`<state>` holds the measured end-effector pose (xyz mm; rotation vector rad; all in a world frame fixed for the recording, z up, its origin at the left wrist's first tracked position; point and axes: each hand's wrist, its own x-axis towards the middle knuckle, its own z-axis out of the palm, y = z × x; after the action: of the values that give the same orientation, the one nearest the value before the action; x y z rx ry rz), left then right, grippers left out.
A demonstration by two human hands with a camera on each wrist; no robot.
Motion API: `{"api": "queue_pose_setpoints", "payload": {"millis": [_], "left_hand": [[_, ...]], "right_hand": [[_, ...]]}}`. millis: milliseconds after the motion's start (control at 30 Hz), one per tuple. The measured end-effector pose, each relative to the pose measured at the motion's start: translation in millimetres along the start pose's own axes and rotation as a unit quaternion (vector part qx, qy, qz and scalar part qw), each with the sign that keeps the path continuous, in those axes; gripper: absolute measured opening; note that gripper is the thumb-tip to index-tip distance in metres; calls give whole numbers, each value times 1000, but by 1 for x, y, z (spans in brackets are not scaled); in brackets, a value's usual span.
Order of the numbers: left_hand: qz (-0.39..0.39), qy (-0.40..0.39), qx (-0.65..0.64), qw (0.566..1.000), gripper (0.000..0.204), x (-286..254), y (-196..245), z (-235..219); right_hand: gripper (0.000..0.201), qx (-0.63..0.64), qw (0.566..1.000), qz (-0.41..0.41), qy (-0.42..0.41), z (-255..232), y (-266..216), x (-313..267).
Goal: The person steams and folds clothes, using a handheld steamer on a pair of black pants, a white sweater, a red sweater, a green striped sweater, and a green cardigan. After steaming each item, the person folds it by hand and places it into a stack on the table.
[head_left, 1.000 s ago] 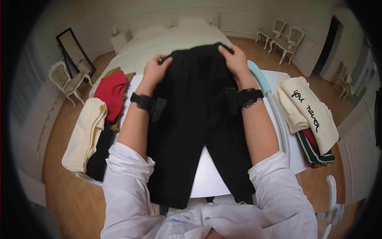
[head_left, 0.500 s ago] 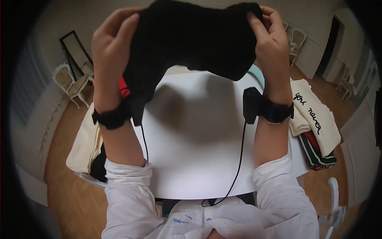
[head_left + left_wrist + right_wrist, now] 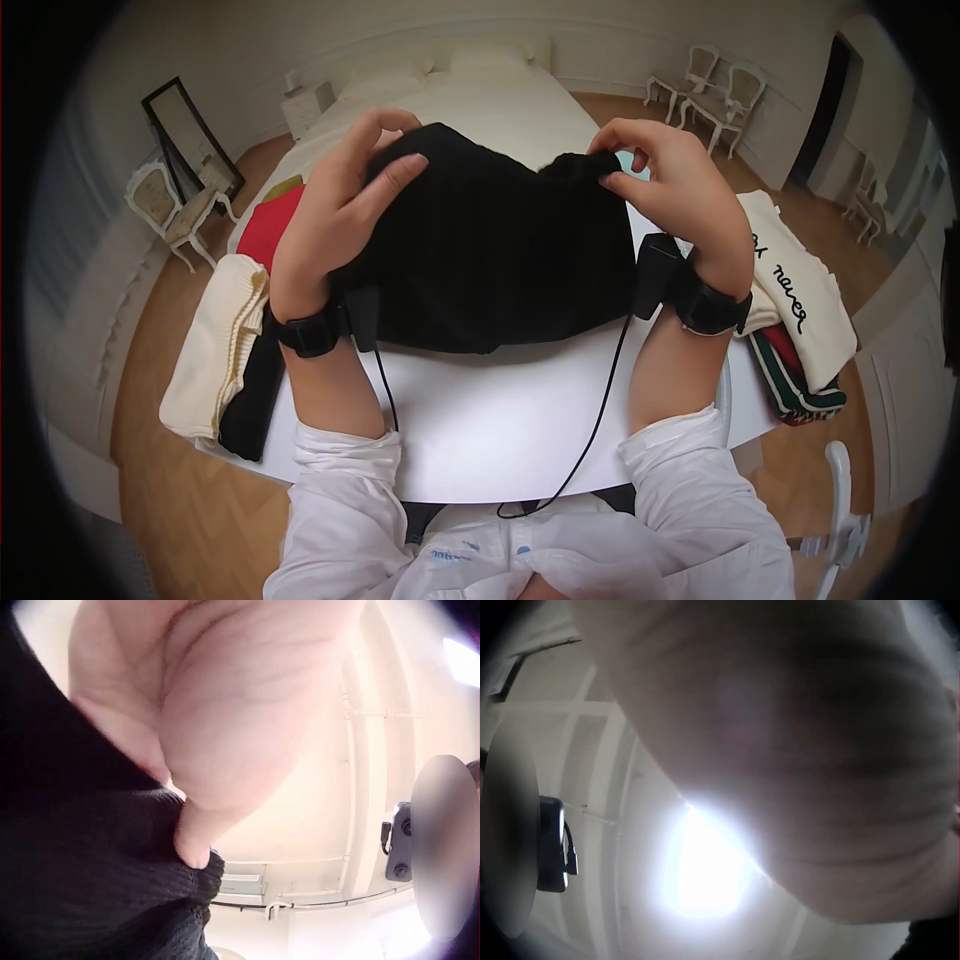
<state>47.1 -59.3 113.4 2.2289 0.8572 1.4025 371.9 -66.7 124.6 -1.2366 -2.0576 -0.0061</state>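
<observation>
A pair of black pants [image 3: 500, 250] hangs between my two hands over the white tabletop, bunched along the top with a dip near the right. My left hand [image 3: 345, 200] holds the upper left side, thumb towards me. In the left wrist view, its thumb [image 3: 196, 844] presses on the ribbed black fabric. Pinched in my right hand [image 3: 685, 185] is the upper right corner, between thumb and fingers. The right wrist view is mostly filled by the blurred palm [image 3: 802, 772], with a bit of black cloth [image 3: 934, 941] at the lower corner.
On the white tabletop [image 3: 500, 430], a folded cream knit [image 3: 212, 350], black cloth [image 3: 252, 400] and red cloth [image 3: 268, 225] lie at left. A lettered cream sweater [image 3: 805, 300] tops a green striped garment [image 3: 795, 385] at right. Behind stands a bed [image 3: 470, 90]. Cables [image 3: 598, 430] trail from both wrists.
The pants were held by the waistband with legs towards me, then lifted high and swung away. Now both hands have come down, and the pants hang lower in a wide, bunched shape.
</observation>
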Motion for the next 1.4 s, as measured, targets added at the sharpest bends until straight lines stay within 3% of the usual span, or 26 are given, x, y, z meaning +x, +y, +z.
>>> {"api": "queue_pose_setpoints", "payload": {"millis": [67,100,133,167,200,233,300,367,433,500,567,700,767,800,867,900,1000,1067,1100,1200,1267,1400], "left_hand": [[24,-91,-100,990,32,-4,7,3],[24,-94,-101,990,32,-5,10,6],[68,-114,-147,980,32,-6,13,12],[111,-132,-192,966,33,-8,17,18],[112,-131,-160,972,31,-8,28,20],[111,-131,-160,972,31,-7,34,20],[5,-174,-77,982,27,-5,40,18],[-30,-180,-87,979,24,0,27,19],[149,-184,-59,970,28,4,15,22],[142,-181,-90,969,30,3,12,26],[159,-151,-92,971,29,3,13,31],[122,-163,-129,970,29,3,11,37],[120,-135,-9,984,30,4,11,39],[161,-84,12,983,30,7,3,44],[151,-33,32,987,31,9,5,53],[142,16,51,988,31,9,6,55],[173,22,43,984,32,8,13,53],[189,23,39,981,32,8,13,54],[208,31,47,977,33,10,12,53],[221,46,34,974,38,11,5,56],[217,54,15,975,41,9,3,55],[133,-3,17,991,47,6,1,49]], "right_hand": [[27,27,999,-10,-15,-9,-8,-2],[27,55,998,-24,-30,-11,-12,-3],[27,55,998,-21,-30,-12,-16,-4],[28,134,988,-57,-49,-13,-19,-6],[29,211,971,-93,-67,-13,-23,-7],[29,212,971,-92,-67,-12,-28,-8],[33,242,949,-199,-24,-8,-39,-10],[34,250,944,-215,-26,-6,-45,-10],[37,256,940,-222,-42,-5,-53,-10],[36,266,941,-208,-20,0,-59,-11],[31,362,923,-130,-6,2,-63,-13],[30,301,949,-95,-20,-2,-58,-9],[46,163,985,-58,5,-4,-55,-6],[46,162,985,-60,3,-1,-52,-6],[59,137,981,-131,48,7,-46,-8],[71,144,983,-105,37,9,-50,-11],[70,99,982,-159,39,16,-44,-6],[60,220,968,-103,-58,16,-43,-1],[60,221,968,-103,-59,17,-43,1],[45,193,974,-105,57,18,-52,1],[47,187,975,-102,69,18,-53,1],[46,169,981,-71,56,6,-48,0]]}}
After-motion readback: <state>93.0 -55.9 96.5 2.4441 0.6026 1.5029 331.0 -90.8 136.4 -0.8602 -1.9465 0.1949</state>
